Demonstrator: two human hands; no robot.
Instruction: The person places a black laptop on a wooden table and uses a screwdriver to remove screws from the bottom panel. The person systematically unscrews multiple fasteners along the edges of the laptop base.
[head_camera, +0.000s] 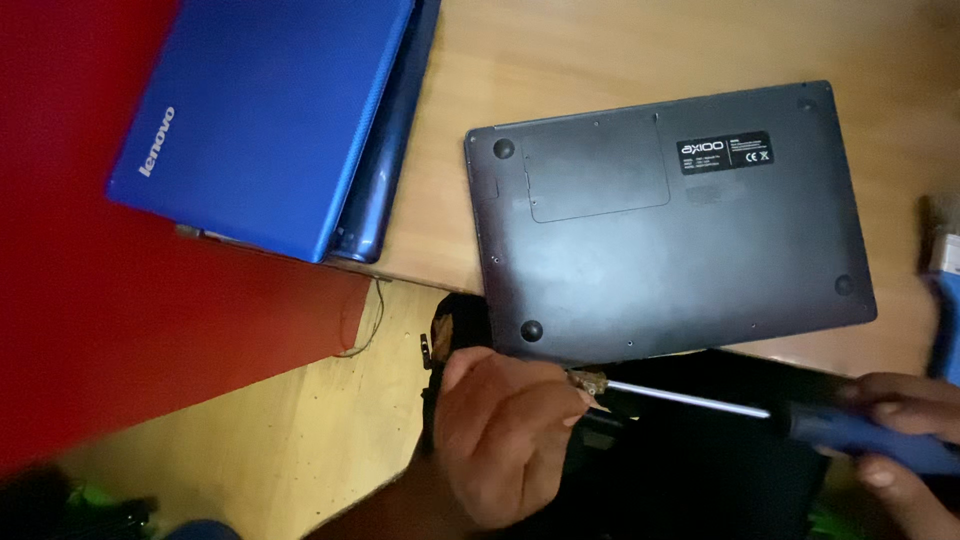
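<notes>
Blue-handled screwdriver (800, 415) in right hand (905, 440), tip at left hand (500, 440)

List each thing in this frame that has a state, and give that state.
Grey laptop: closed, upside down, bottom cover on.
Blue laptop: closed, lid up, overhanging the table edge.
Screwdriver: level, handle in right hand, tip at left hand fingertips.

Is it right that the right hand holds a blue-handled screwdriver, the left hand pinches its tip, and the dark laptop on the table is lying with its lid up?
Not quite. The head view shows the dark laptop lying bottom side up, with its rubber feet and label showing. The rest stands: the right hand holds the blue-handled screwdriver and the left hand pinches its tip.
</notes>
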